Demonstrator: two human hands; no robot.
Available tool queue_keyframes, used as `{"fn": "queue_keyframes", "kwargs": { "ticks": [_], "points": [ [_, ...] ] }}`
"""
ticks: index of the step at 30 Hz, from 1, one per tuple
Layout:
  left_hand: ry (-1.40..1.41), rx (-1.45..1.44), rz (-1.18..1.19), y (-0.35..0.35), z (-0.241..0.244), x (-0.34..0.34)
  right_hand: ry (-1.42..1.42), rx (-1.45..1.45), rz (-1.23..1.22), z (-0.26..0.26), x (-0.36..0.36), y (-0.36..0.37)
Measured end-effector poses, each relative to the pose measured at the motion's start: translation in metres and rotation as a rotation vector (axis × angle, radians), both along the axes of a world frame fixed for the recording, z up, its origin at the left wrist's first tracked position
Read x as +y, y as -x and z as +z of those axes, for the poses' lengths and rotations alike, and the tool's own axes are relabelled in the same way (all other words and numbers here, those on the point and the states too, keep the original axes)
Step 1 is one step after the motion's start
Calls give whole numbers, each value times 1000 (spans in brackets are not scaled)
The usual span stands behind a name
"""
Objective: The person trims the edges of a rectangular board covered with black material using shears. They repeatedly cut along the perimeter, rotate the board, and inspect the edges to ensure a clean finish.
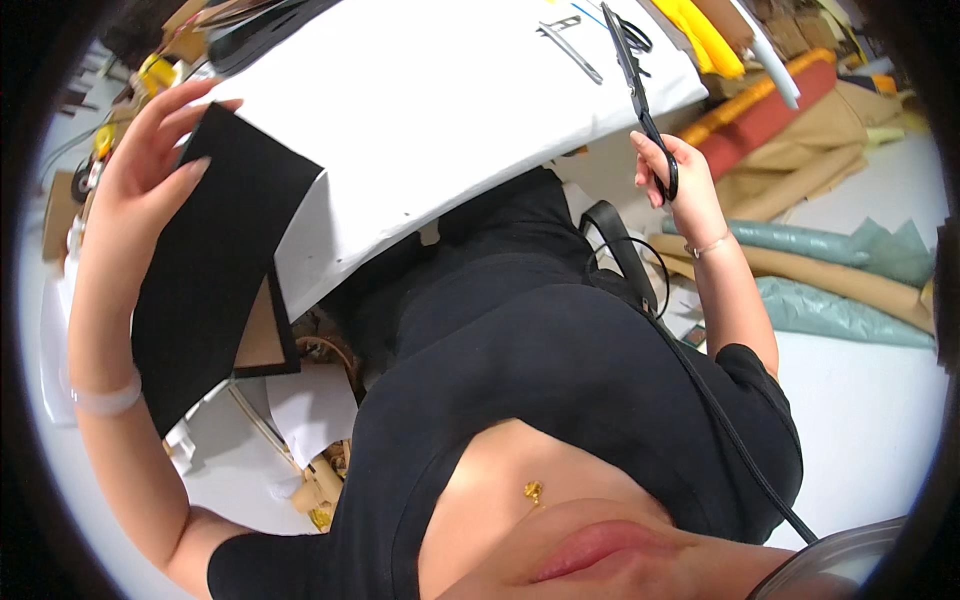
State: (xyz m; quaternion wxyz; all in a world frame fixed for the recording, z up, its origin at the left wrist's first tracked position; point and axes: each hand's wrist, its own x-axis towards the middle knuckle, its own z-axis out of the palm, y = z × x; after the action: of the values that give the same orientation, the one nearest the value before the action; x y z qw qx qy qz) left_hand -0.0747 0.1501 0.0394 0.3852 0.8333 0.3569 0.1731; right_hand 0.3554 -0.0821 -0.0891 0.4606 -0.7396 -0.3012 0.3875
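My left hand (161,150) holds a flat black sheet (217,247) by its upper edge, with the thumb lying on its face. The sheet hangs tilted over the left end of the white-covered table (420,112). My right hand (667,169) grips black-handled scissors (637,97) by the handle loops. Their long blades point away from me over the table's right part, and I cannot tell whether they are parted. On the table near the blades lies a metal tool (574,54), with a dark looped item (636,36) beside it.
Yellow material (701,37) lies at the table's far right. Beyond the right edge are red (780,105), tan (810,270) and teal rolls (832,311). A black-edged brown panel (264,330) stands below the left end. Dark material (259,37) lies at the far left.
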Motion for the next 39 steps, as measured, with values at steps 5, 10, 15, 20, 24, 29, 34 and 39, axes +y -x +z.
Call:
{"fn": "queue_keyframes", "kwargs": {
  "ticks": [5,10,15,20,24,29,34,39],
  "points": [
    [111,-37,-35,3,-3,1,112,28,-115,-41,-19,-63],
    [33,15,-33,-2,0,-6,108,305,-126,-57,-16,-78],
    [42,43,0,-8,7,-10,-117,1056,-38,-80,-22,-112],
    [70,43,10,-8,6,-8,-232,1307,16,-99,-30,-117],
    [95,25,37,-8,6,-14,-205,1223,214,-94,-24,-103],
    [169,111,121,-16,7,-19,-146,800,307,-62,3,-59],
    [179,125,139,-19,11,-24,-126,589,282,-50,16,-61],
    [218,90,166,-17,6,-22,-130,652,73,-67,-8,-76]
  ]
}}
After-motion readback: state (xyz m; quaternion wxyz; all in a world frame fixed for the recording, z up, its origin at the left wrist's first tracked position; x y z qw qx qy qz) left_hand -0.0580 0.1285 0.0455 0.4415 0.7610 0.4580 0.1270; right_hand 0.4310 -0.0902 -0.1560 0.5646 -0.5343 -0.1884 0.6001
